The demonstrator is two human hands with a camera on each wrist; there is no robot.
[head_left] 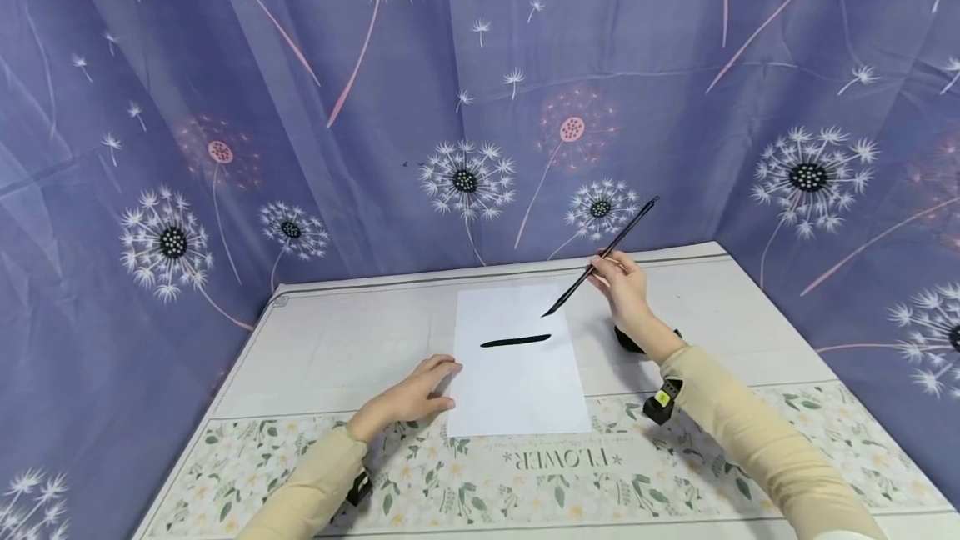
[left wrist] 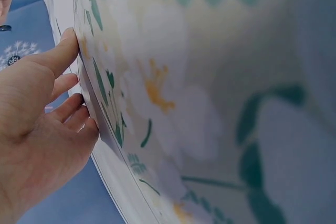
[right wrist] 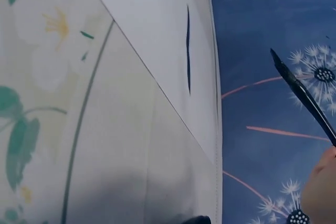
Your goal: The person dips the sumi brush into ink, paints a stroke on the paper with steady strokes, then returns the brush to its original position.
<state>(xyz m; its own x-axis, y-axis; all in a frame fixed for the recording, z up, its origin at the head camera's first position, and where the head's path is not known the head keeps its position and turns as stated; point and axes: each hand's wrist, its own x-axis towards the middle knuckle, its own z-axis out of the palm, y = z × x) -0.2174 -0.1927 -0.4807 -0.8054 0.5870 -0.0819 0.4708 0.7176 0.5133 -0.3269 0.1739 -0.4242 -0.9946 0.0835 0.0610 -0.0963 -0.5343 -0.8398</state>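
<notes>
My right hand (head_left: 621, 286) pinches a dark writing brush (head_left: 600, 258), its black tip pointing down and left above the paper. In the right wrist view the brush (right wrist: 304, 95) shows its inked tip apart from the sheet. A white sheet of paper (head_left: 517, 394) lies on the table, bearing one black horizontal stroke (head_left: 516, 341). My left hand (head_left: 411, 392) rests at the paper's left edge with fingers extended. The left wrist view shows the left hand (left wrist: 47, 103) with thumb and fingers apart, holding nothing.
A dark round object (head_left: 628, 340) stands right of the paper, partly hidden behind the right forearm. The table (head_left: 360, 327) wears a white cloth with a floral band (head_left: 525, 490). A purple dandelion-print curtain (head_left: 390, 107) hangs behind and at both sides.
</notes>
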